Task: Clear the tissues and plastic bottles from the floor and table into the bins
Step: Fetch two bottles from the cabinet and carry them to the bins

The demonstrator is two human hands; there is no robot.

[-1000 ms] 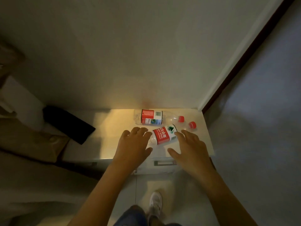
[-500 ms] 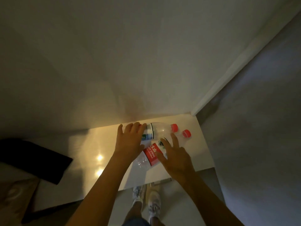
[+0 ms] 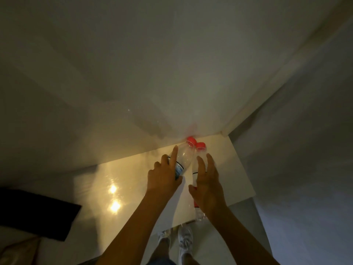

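While both hands grip, each bottle (image 3: 184, 156) lies under curled fingers (image 3: 172, 155).

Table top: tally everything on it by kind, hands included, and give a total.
Plastic bottles: 2, left bottle and right bottle, each under a hand
Red caps: 2, and, near the wall
Hands: 2, left hand and right hand
Dark cloth-like item: 1
Total: 7

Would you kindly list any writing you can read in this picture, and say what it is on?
None is readable.
Left bottle: blue-and-white label under the left hand, print too blurred.
Right bottle: red label mostly hidden by the right hand, no legible text.
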